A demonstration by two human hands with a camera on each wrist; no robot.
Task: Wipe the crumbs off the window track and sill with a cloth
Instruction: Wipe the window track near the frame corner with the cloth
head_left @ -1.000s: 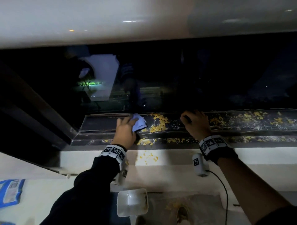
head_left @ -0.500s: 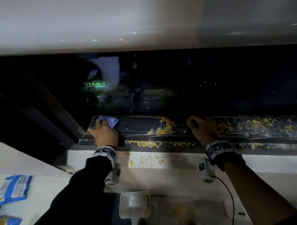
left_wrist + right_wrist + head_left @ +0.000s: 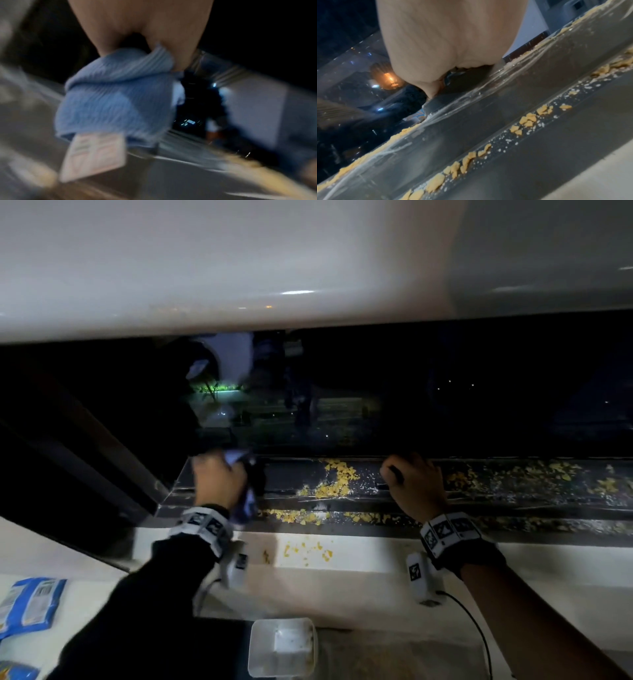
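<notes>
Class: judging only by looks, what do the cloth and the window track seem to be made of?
Cloth: soft blue woven or knitted fabric, probably microfibre; fine ribs, limp folds and a sewn-in tag show. Window track: likely dark grey painted or coated metal; smooth, straight ridges with a dull sheen.

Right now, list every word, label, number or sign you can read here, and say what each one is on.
No text can be read.
Cloth tag: printed lines, blurred.
Blue packet label: print too small to read.
Wristbands and the camera below the right wrist: black-and-white square markers, no letters.
</notes>
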